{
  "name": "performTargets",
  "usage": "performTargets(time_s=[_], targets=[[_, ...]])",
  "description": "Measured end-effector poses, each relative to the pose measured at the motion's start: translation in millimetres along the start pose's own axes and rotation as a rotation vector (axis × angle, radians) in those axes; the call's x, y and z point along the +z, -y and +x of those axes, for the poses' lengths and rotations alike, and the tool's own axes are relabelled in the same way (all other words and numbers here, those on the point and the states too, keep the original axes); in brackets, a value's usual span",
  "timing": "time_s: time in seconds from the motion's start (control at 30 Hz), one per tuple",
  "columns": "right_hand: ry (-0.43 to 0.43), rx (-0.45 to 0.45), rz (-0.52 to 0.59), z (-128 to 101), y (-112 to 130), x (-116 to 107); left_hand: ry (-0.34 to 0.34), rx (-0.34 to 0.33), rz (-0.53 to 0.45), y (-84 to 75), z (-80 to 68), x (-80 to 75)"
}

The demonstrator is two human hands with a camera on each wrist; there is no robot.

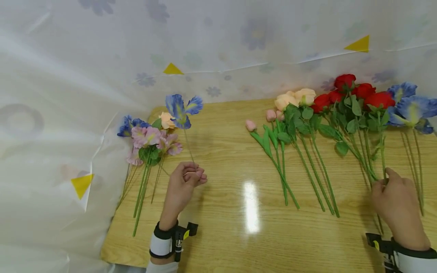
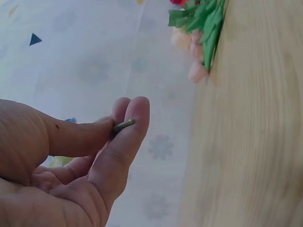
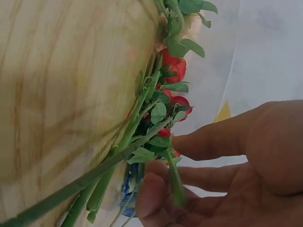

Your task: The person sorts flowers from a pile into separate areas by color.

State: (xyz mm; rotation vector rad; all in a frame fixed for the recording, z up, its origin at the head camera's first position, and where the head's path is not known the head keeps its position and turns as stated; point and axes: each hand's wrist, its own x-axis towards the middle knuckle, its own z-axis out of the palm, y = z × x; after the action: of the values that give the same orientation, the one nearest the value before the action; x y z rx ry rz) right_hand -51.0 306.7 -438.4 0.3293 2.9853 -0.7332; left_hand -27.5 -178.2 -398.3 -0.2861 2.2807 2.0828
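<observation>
Just left of the head view's centre, the left hand (image 1: 184, 182) pinches the thin stem of a blue flower (image 1: 181, 110) between thumb and fingertips (image 2: 135, 116); its bloom stands above the hand, over a bunch of pink and blue flowers (image 1: 148, 138) lying at the left edge of the wooden table (image 1: 239, 235). At lower right, the right hand (image 1: 396, 201) has its fingers curled round a green stem of the red roses (image 1: 355, 93), which lie at upper right. Between them lie cream roses (image 1: 295, 98) and pink buds (image 1: 250, 125); more blue flowers (image 1: 409, 106) lie at far right.
</observation>
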Motion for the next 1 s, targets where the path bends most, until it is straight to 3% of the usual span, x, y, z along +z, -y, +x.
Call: performTargets(time_s=[0.2,0.5,0.7,0.8,0.87,1.0], targets=[[-0.027,-0.032,-0.047,0.3,-2.2,7.3,0.035,0.01,-0.006,-3.8,-4.3,9.3],[0.037,-0.038,-0.045,5.3,-7.1,14.7,0.055,0.006,0.004,-4.8,-6.8,11.4],[-0.009,0.029,-0.043,4.6,1.1,14.8,0.084,0.044,-0.014,-5.5,-9.7,19.5],[-0.046,-0.074,0.055,0.0,17.9,11.7,0.108,0.069,-0.035,-8.7,-12.0,28.2],[-0.056,-0.212,0.168,-5.4,34.9,13.1,0.132,0.09,-0.052,-10.2,-13.8,35.9],[0.011,-0.43,0.393,-23.7,76.8,24.0,0.211,0.125,-0.113,-12.2,-16.9,59.0]])
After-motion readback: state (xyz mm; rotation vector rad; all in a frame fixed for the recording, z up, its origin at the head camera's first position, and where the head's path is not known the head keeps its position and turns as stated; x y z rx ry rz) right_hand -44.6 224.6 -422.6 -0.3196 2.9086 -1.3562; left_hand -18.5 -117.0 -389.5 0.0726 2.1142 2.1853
